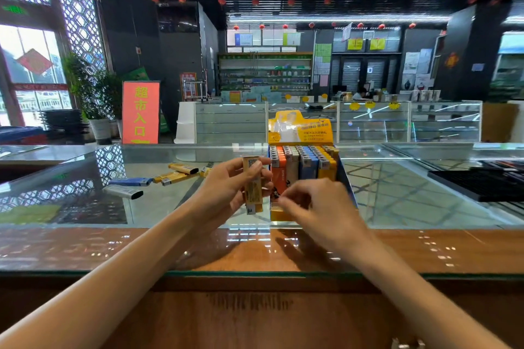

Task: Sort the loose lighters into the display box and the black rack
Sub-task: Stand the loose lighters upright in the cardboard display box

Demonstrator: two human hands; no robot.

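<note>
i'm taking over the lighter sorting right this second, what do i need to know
Left hand: grips a yellow lighter upright, just left of the display box.
Right hand: fingers curled at the front of the box; I cannot tell if it pinches anything.
Done: the box stands on the glass counter, its rows largely filled with orange, grey, blue and yellow lighters.
Left: the held lighter, plus the loose lighters lying on the glass to the left: one blue, one grey, several yellow.
The black rack lies at the far right; what it holds is not clear.
</note>
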